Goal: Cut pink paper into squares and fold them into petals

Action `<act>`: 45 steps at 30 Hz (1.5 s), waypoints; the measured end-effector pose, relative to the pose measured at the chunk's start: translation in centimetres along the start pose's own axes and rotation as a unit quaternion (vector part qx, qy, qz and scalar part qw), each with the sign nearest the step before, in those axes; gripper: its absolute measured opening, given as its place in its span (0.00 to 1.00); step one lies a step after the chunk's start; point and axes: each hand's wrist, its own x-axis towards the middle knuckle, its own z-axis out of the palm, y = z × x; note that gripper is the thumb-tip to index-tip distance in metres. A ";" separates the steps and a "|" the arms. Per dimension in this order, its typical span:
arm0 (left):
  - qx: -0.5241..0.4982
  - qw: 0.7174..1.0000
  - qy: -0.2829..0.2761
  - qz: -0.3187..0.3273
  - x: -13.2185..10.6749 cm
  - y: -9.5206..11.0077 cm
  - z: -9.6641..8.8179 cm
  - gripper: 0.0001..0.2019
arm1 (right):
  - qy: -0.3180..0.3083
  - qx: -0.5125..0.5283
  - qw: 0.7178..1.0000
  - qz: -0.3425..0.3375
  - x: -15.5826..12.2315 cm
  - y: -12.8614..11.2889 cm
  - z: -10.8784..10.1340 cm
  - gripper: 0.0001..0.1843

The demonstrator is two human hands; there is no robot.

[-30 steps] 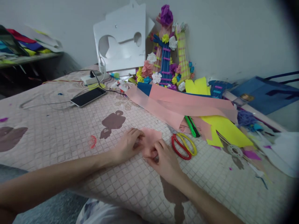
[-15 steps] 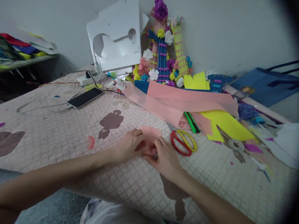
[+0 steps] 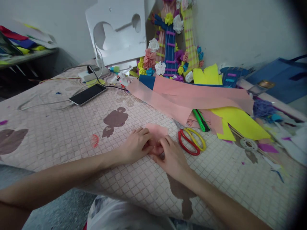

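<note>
A small piece of pink paper (image 3: 157, 130) is pinched between my two hands, low over the patterned tablecloth. My left hand (image 3: 137, 144) has its fingers curled on the paper's left side. On the near right side, my right hand (image 3: 173, 156) closes thumb and fingers on the same piece. The fingers partly hide the paper's lower, folded edge. Just right of my right hand lie scissors (image 3: 192, 142) with one red and one yellow handle. A green box cutter (image 3: 200, 120) rests beyond them, beside long pink paper strips (image 3: 192, 95).
A phone (image 3: 88, 94) on a cable lies at the left, near a white power strip (image 3: 92, 75). Paper guitars (image 3: 169, 48) with crumpled paper flowers stand against the wall, beside a white foam board (image 3: 120, 38). Yellow paper (image 3: 244, 123) and a tape roll (image 3: 248, 144) lie right.
My view has tilted down slightly, so the table's contents shift in the frame. Both hands stay on the pink paper, fingers only slightly moved.
</note>
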 end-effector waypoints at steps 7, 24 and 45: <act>0.010 1.000 0.007 -0.004 0.0 0.1 0.1 0.02 | 0.008 0.013 1.000 -0.003 0.0 0.1 0.1 0.13; 0.017 1.000 0.003 -0.008 0.0 0.2 0.1 0.01 | -0.037 0.051 0.998 0.009 0.2 0.3 -0.6 0.15; 0.016 1.000 0.022 -0.007 -0.1 -0.2 0.7 0.02 | -0.018 0.016 1.000 0.009 0.1 0.1 -0.1 0.16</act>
